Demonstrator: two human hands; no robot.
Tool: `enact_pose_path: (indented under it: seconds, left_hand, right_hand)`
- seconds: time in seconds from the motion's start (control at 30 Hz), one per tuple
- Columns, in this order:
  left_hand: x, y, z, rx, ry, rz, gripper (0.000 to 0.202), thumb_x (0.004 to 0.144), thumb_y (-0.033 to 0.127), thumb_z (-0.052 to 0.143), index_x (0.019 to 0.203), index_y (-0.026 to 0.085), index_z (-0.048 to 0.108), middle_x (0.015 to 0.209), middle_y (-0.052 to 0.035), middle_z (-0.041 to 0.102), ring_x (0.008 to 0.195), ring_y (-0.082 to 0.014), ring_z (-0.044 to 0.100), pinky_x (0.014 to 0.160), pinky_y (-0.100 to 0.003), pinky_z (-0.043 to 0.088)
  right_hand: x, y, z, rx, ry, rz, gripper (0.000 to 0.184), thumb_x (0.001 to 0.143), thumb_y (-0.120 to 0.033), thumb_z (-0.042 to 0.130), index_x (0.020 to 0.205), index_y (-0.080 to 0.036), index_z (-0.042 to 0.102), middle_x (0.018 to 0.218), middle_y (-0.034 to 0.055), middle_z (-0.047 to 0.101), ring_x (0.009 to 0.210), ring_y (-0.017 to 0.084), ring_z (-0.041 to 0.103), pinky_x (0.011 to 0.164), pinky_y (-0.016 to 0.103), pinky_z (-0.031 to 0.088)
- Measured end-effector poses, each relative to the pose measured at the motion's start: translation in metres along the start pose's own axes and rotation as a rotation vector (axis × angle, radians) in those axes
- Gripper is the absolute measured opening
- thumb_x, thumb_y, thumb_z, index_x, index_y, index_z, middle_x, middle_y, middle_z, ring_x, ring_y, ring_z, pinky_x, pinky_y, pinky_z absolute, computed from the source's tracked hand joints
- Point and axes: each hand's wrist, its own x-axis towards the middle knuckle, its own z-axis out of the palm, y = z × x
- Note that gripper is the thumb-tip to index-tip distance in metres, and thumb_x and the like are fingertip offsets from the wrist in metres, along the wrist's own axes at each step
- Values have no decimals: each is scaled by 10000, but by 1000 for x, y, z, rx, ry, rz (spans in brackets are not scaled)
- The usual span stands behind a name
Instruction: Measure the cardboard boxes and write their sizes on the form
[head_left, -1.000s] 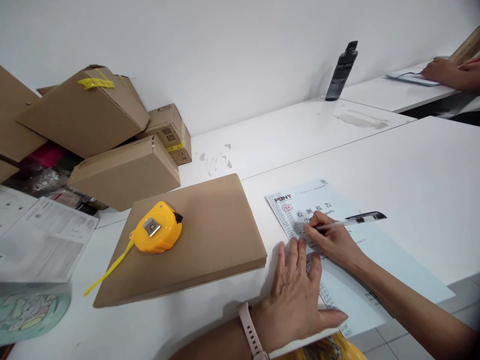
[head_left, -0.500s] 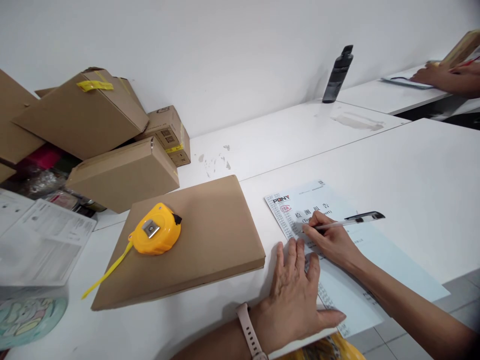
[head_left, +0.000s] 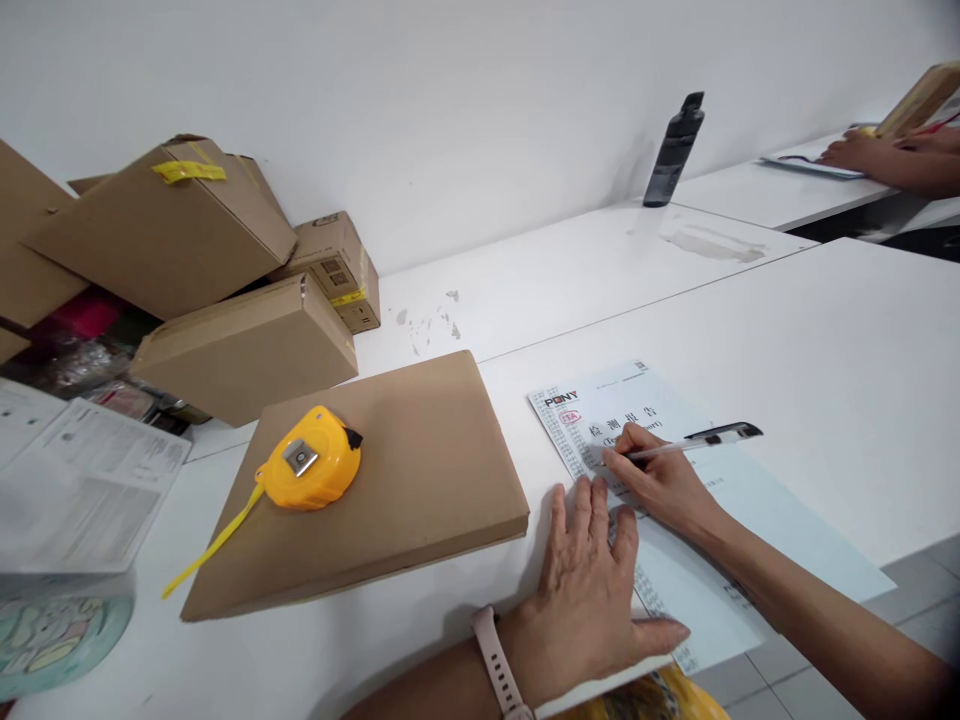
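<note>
My right hand (head_left: 666,488) pinches a pen (head_left: 694,442) with a black cap on its rear end, its tip down at the left side of a printed report sheet (head_left: 772,520). The sheet lies on the white table under that hand. Flat with fingers spread, my left hand (head_left: 589,590) rests over the sheet's left edge and the tabletop. A pinkish watch band (head_left: 496,660) circles the left wrist. To the left, a flat cardboard box (head_left: 420,460) carries a yellow tape measure (head_left: 311,460) with a yellow strap (head_left: 214,545).
Several cardboard boxes (head_left: 247,350) are stacked at the back left, beside printed papers (head_left: 112,480) and a round teal patterned object (head_left: 64,640). A dark bottle (head_left: 673,150) stands near the wall. Another person's hands (head_left: 870,155) are at the far right table.
The pen's rear end has shifted slightly left as my right hand moves a little on the sheet. My left hand stays in place.
</note>
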Motion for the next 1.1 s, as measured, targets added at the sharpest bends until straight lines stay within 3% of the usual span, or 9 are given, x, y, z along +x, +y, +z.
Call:
enact_pose_path:
  seconds: [1.1]
  left_hand:
    - [0, -2, 6, 0, 25, 6, 980, 955, 780, 282, 1584, 29, 272, 1666, -315, 115, 1552, -373, -63, 1263, -626, 66]
  right_hand:
    - [1, 6, -2, 8, -12, 18, 292, 874, -370, 619, 671, -252, 445, 646, -36, 443, 598, 150, 379, 564, 311, 325]
